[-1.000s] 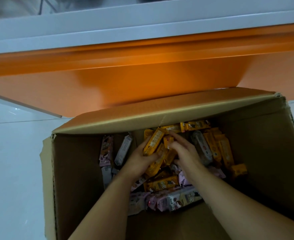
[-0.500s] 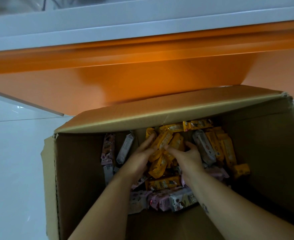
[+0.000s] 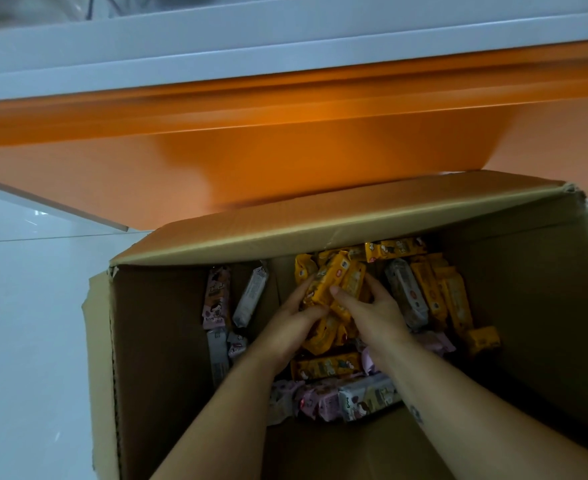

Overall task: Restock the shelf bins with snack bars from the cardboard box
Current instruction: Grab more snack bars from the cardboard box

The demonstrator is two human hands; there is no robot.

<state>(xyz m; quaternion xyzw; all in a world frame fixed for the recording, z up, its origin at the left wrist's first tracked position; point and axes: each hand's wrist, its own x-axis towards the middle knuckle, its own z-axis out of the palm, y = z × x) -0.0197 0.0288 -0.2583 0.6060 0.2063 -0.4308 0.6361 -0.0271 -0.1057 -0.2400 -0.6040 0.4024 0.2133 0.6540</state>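
White floor [image 3: 26, 323]; orange shelf base [image 3: 285, 150] beyond the hands. Open box [image 3: 154, 341] on the floor, both forearms reaching into it. Left hand [image 3: 296, 310] and right hand [image 3: 372, 313] are side by side, fingers curled round one bundle of yellow bars [image 3: 334, 282] gripped between them. More yellow bars lie right of the right hand. Pink bars [image 3: 320, 400] lie under the wrists. Grey bar [image 3: 251, 296] lies left of the left hand.
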